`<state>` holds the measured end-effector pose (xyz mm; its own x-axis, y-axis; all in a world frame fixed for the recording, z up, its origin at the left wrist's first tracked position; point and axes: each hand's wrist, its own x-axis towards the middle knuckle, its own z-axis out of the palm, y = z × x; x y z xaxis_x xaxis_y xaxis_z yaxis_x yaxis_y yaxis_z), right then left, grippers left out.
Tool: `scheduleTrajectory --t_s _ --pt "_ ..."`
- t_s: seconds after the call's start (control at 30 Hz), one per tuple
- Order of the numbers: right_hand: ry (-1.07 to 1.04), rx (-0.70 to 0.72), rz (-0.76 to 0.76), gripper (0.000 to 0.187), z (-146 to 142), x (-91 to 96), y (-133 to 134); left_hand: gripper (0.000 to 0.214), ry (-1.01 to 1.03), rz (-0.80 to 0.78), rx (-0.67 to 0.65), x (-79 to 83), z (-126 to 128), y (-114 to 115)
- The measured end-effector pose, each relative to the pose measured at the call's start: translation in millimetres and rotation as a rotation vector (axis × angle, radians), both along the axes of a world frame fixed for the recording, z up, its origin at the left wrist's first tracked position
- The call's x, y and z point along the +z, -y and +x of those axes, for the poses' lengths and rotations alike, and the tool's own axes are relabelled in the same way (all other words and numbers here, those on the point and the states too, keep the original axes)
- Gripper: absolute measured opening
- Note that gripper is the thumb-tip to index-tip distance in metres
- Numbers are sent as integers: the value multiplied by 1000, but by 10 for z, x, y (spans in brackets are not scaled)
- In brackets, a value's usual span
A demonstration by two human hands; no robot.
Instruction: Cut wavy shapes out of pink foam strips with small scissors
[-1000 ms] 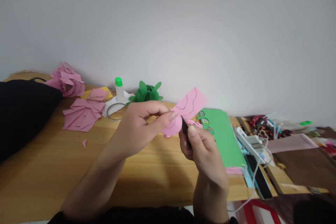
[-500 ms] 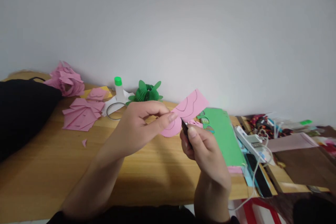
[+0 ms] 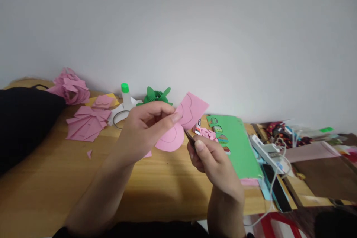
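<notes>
Between the thumb and fingers of my left hand (image 3: 152, 128) is a piece of pink paper (image 3: 170, 141) with dark curved lines drawn on it. Its lower part has a rounded cut edge, while the upper right end is still straight-edged. My right hand (image 3: 213, 160) is closed around dark scissors (image 3: 190, 139), whose tips meet the paper's edge at the notch between the two parts. Most of the scissors' handles are hidden inside my fingers. Small pink paper scraps (image 3: 208, 134) lie on the table behind my right hand.
Folded pink papers (image 3: 87, 123), a glue stick (image 3: 126, 96), a roll of tape (image 3: 120, 119) and a green paper figure (image 3: 157, 95) stand at the back left. To the right are a green folder (image 3: 237, 148), a power strip (image 3: 266, 152) and a phone (image 3: 276, 187). A black bag (image 3: 28, 122) sits far left.
The pink paper has shifted left and turned in my left hand, so more of its rounded part shows. My right hand and the scissors have moved slightly left and down with it.
</notes>
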<state>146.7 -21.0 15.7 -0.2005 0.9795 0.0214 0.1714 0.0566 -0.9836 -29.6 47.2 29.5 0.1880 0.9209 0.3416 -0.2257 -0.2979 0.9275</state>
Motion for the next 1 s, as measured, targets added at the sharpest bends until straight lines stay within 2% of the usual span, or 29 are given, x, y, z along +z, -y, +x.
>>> scheduleTrajectory --t_s 0.1,0.27,0.57,0.77,1.0 --pt "-104 19 -19 43 -10 -43 -4 13 129 -123 -39 -17 17 -26" --pt "-263 79 -44 44 -35 -81 -17 11 235 -301 -120 7 34 -45" --pt "-378 107 -53 44 -51 -113 -22 14 319 -453 -224 48 25 -42" --pt "-394 118 -5 43 -70 -118 -34 22 314 -447 -270 51 47 -48" --pt "-392 58 27 44 -107 -101 -63 20 265 -401 -294 18 82 -27"
